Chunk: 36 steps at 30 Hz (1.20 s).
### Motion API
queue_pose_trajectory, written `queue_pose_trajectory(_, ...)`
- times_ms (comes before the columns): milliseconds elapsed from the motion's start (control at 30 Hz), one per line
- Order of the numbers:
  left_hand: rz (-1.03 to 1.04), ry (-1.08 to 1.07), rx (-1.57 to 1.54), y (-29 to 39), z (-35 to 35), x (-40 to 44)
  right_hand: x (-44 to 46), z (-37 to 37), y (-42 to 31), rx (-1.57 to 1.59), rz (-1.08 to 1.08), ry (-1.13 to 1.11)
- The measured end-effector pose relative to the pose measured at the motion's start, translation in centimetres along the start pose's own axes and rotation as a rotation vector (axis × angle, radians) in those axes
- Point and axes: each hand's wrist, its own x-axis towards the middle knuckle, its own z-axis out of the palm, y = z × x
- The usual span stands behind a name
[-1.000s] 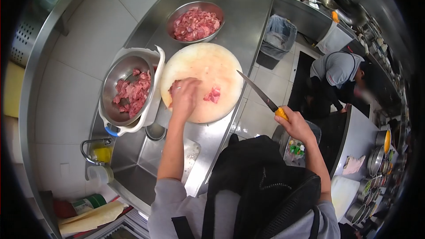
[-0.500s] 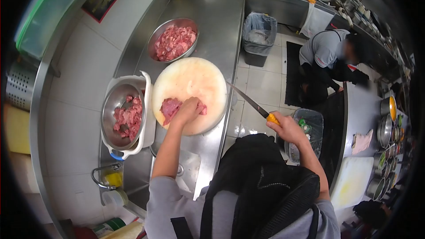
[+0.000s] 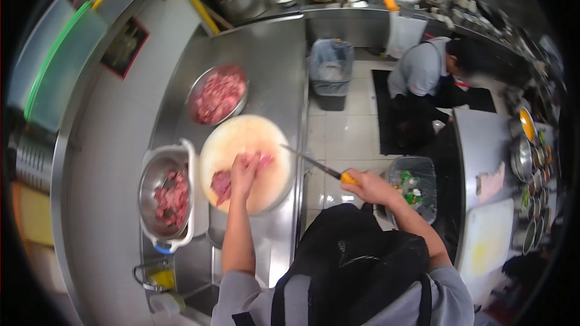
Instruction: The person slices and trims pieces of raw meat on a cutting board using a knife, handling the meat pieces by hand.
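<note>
My left hand point(image 3: 243, 173) is on the round cutting board point(image 3: 254, 133), its fingers pinched on a piece of raw meat point(image 3: 266, 160). A larger lump of raw meat point(image 3: 221, 186) lies to the left of that hand, on the board's near left part. In my right hand point(image 3: 370, 188) is a long knife point(image 3: 314, 163) with a yellow-orange handle. Its blade points left, and the tip is over the board's right edge. A steel bowl full of cut meat point(image 3: 220, 95) stands just beyond the board. To the left, another steel bowl point(image 3: 148, 196) holds fewer meat pieces.
The left bowl sits in a white plastic tub point(image 3: 199, 205) beside the sink point(image 3: 208, 299). A lined bin point(image 3: 331, 75) stands on the floor beyond the counter, another bin point(image 3: 417, 190) to my right. A co-worker in grey point(image 3: 420, 69) bends down at the far right.
The view has tilted, so the counter appears lower. My left hand has moved off the large lump toward the board's middle. The knife has come left, its tip now over the board's edge.
</note>
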Motion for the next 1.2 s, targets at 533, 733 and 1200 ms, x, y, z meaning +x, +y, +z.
queue_pose_trajectory(533,0.214,0.172,0.399,-7.2,2.1,-1.0,-1.8,-1.1,0.5,-0.043,0.058,-0.031)
queue_pose_trajectory(733,0.192,0.089,0.442,-8.5,0.9,-1.0,-2.4,-0.1,1.2,-0.043,0.057,-0.003)
queue_pose_trajectory(1200,0.21,0.005,0.422,-6.7,1.0,-2.1,-1.3,3.1,0.3,-0.066,0.035,-0.071)
